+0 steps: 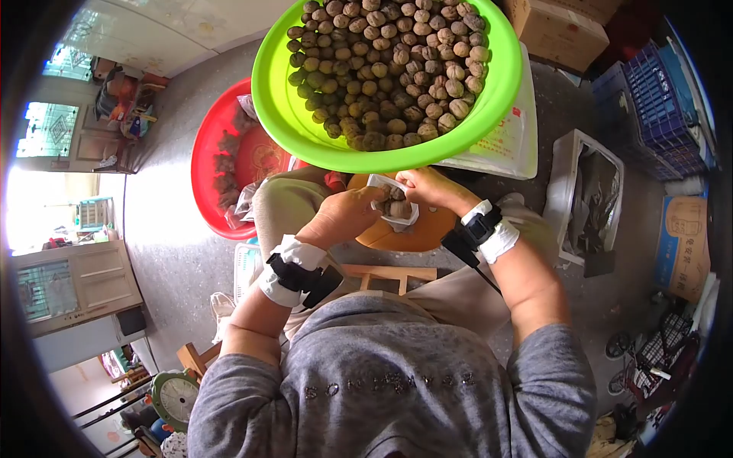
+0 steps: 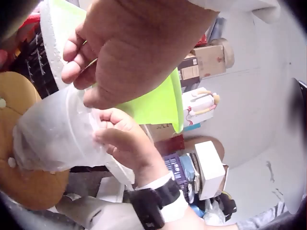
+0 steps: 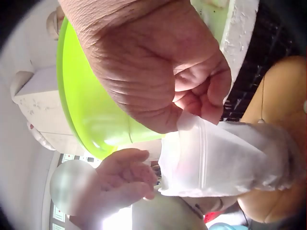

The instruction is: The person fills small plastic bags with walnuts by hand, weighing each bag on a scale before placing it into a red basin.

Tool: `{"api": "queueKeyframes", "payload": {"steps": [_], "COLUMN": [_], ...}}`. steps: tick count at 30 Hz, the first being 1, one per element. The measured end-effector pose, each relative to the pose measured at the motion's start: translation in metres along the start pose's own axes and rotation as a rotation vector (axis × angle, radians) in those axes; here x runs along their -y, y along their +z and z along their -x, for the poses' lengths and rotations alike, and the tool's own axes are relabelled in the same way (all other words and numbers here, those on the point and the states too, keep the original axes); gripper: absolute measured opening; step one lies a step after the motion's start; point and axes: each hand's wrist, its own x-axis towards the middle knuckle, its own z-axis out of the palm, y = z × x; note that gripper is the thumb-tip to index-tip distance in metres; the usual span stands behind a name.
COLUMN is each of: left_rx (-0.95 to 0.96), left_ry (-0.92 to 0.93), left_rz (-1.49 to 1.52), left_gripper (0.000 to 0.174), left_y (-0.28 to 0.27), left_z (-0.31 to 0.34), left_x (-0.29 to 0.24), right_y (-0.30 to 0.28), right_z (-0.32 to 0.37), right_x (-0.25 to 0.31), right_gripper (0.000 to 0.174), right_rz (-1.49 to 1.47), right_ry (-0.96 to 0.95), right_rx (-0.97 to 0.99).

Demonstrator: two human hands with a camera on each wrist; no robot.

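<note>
A translucent plastic bag [image 1: 402, 224] with several walnuts [image 1: 395, 204] inside is upright over a tan stool seat [image 2: 43, 191], its mouth spread wide. My right hand [image 1: 434, 188] pinches the bag's rim between thumb and fingers on the right side. At the opposite side of the mouth is my left hand [image 1: 345, 217], its fingers loosely bent, with the thumb [image 2: 96, 98] overlapping the rim in the left wrist view. Nothing shows in the left fingers. Just beyond both hands, a lime-green basin [image 1: 366, 162] holds a heap of walnuts [image 1: 393, 69].
A red basin [image 1: 205, 187] with brown clumps and plastic bags sits on the floor at the left. Under the green basin's right side is a white foam box [image 1: 525, 145]. To the right are a white bin [image 1: 561, 172], a blue crate [image 1: 657, 107] and cardboard boxes [image 1: 561, 34].
</note>
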Motion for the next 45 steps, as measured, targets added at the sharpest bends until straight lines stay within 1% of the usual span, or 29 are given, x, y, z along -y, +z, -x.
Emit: {"api": "queueKeyframes", "payload": {"steps": [1,3,4,7,9,11,12,13,15,18,21,22,25,26,29,31,32,34,38,41,44,45], "left_rx": [-0.031,-0.097,-0.131,-0.189,-0.163,-0.141,-0.129,-0.117,-0.108,-0.104,-0.071,-0.057,-0.056,-0.101,-0.223,-0.280,-0.273,-0.257,-0.305,-0.351,-0.391,-0.395], "left_ry": [0.065,0.020,-0.003,0.056,0.115,0.127,0.112,0.097,0.116,0.128,0.126,0.126,0.032,0.048,0.083,0.087,0.072,0.041,0.091,0.088,0.091,0.092], "left_rz": [-0.096,-0.096,-0.097,-0.078,-0.217,-0.216,-0.146,-0.076,-0.066,-0.033,-0.014,-0.013,-0.053,-0.049,-0.001,0.086,0.129,0.216,0.267,0.288,0.302,0.310], "left_gripper": [0.028,0.030,0.031,0.037,0.038,0.037,0.036,0.035,0.031,0.022,0.015,0.013,0.011,0.011,0.012,0.013,0.013,0.014,0.014,0.013,0.013,0.013], "left_y": [0.004,0.011,0.014,0.035,0.049,0.056,0.046,0.039,0.036,0.038,0.043,0.043,0.045,0.049,0.065,0.069,0.070,0.061,0.075,0.092,0.094,0.091], "left_z": [0.001,-0.002,-0.003,-0.010,-0.019,-0.025,-0.027,-0.027,-0.029,-0.029,-0.025,-0.022,-0.008,-0.002,0.010,0.018,0.023,0.035,0.046,0.046,0.049,0.051], "left_x": [0.004,0.013,0.018,0.042,0.062,0.073,0.063,0.058,0.061,0.066,0.068,0.068,0.061,0.062,0.074,0.077,0.079,0.076,0.091,0.106,0.113,0.112], "right_y": [0.002,0.006,0.009,0.016,0.019,0.018,0.018,0.018,0.018,0.021,0.029,0.031,0.047,0.049,0.054,0.056,0.057,0.059,0.073,0.085,0.093,0.094], "right_z": [0.000,-0.003,-0.004,-0.009,-0.012,-0.014,-0.015,-0.014,-0.012,-0.007,-0.003,0.002,0.022,0.029,0.041,0.045,0.046,0.047,0.042,0.038,0.034,0.034], "right_x": [-0.001,-0.007,-0.011,-0.025,-0.030,-0.032,-0.031,-0.029,-0.023,-0.010,-0.008,-0.004,0.009,0.014,0.029,0.030,0.030,0.034,0.029,0.032,0.039,0.043], "right_gripper": [0.010,0.012,0.014,0.020,0.025,0.026,0.027,0.026,0.026,0.023,0.020,0.016,0.017,0.018,0.016,0.014,0.013,0.012,0.010,0.011,0.014,0.017], "right_rz": [0.033,0.101,0.090,0.083,0.112,0.127,0.134,0.135,0.142,0.188,0.344,0.405,0.545,0.574,0.613,0.482,0.415,0.378,0.372,0.347,0.305,0.294], "right_ry": [-0.029,-0.089,-0.100,-0.135,-0.158,-0.161,-0.162,-0.175,-0.202,-0.087,-0.029,-0.070,0.077,0.047,0.162,0.127,0.108,0.085,0.094,0.076,0.137,0.124], "right_rx": [-0.026,-0.078,-0.091,-0.127,-0.141,-0.098,-0.075,-0.094,-0.130,-0.095,-0.047,-0.076,-0.178,-0.196,-0.178,-0.256,-0.295,-0.326,-0.341,-0.378,-0.437,-0.428]}}
